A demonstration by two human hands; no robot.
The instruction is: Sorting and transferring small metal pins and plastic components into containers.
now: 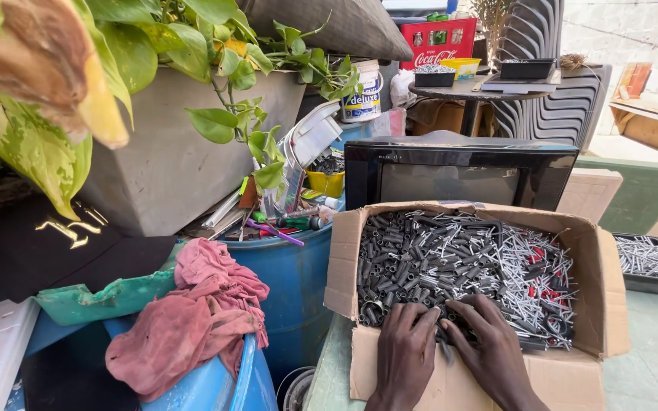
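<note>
Hundreds of small metal parts (458,266) filled the open cardboard box (595,304), the landmark for these notes: dark short sleeves massed toward its left, bright screws and bolts with a few red bits toward its right. Both hands lay inside the box at its near edge, on the pile. Left hand (407,342) rested flat, fingers together and pressed into the dark sleeves; right hand (489,342) just beside it, fingers spread over the parts. Neither was closed on a piece as far as could be seen. Judged as early: the box stayed nearly full, the two kinds only roughly apart.

Right of the box sat a shallow black tray (653,270) holding more bright screws. Directly behind the box stood a dark old television set (458,171). Left of the box, a blue drum (291,289) carried loose tools, with a pink rag (192,320) farther left. Far behind the box: a white lidded bucket (363,91) with a blue label, and a red bottle crate (439,42) with white lettering.
</note>
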